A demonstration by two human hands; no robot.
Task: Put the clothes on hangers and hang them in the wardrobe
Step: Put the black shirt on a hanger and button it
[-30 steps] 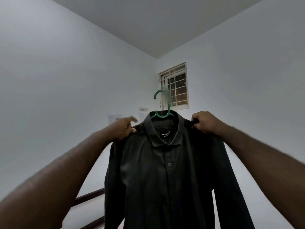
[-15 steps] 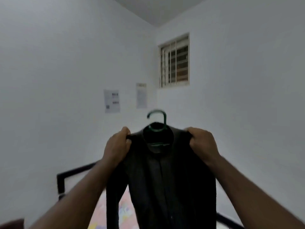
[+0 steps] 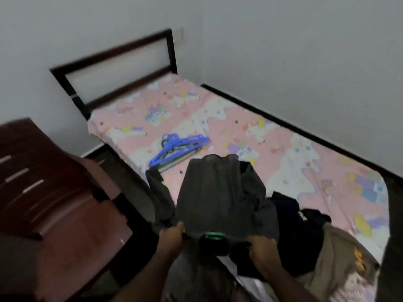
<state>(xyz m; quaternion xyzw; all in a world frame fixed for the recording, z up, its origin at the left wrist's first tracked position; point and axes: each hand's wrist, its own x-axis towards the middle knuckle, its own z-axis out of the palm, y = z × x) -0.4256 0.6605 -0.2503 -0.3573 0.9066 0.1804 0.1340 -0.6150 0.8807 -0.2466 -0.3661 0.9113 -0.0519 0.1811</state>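
Dark shirt (image 3: 220, 197) on green hanger (image 3: 212, 236), shoulders in tight grip of left hand (image 3: 171, 236) and right hand (image 3: 262, 250)

Both hands, left (image 3: 172, 236) and right (image 3: 262, 247), hold a dark shirt (image 3: 216, 199) by its shoulders over the bed (image 3: 305, 162). It seems to hang on a green hanger (image 3: 212, 236). Blue hangers (image 3: 178, 147) lie beyond.

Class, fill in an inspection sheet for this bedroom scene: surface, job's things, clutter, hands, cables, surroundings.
Surface: bed with a pink patterned sheet.
Job's things: dark shirt on a green hanger, held over the bed; spare hangers lie on the sheet.
Clutter: pile of clothes at the near end of the bed.
Hands: left hand and right hand each grip a shoulder of the shirt.
Cables: nothing seen.
Surroundings: dark headboard, plain walls, brown wooden furniture at left.
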